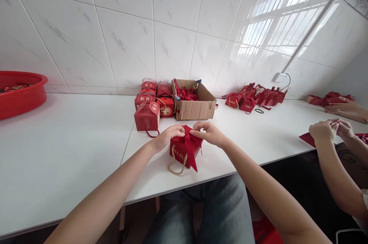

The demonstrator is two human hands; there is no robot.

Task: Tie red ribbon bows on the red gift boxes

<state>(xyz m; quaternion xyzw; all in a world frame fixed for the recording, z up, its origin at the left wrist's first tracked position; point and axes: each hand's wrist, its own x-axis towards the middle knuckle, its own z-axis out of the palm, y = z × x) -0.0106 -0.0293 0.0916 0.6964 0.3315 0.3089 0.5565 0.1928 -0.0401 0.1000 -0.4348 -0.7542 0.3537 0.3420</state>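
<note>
A red gift box (pixel 179 152) with gold lettering stands on the white table right before me. A gold rope handle (pixel 177 173) droops from its front. On its top sits a red ribbon (pixel 191 152) tied in a bow, one tail hanging down the front. My left hand (pixel 169 136) pinches the bow's left side with closed fingers. From the right, my right hand (pixel 207 133) pinches the other side of the ribbon between thumb and fingers. The knot is partly hidden by my fingertips.
Several finished red boxes (pixel 147 115) stand behind, beside a cardboard box (pixel 195 110) of red ribbons. More red boxes (pixel 247 103) line the wall at right. A red basin (pixel 23 98) is far left. Another person's hands (pixel 327 131) hold red card at right.
</note>
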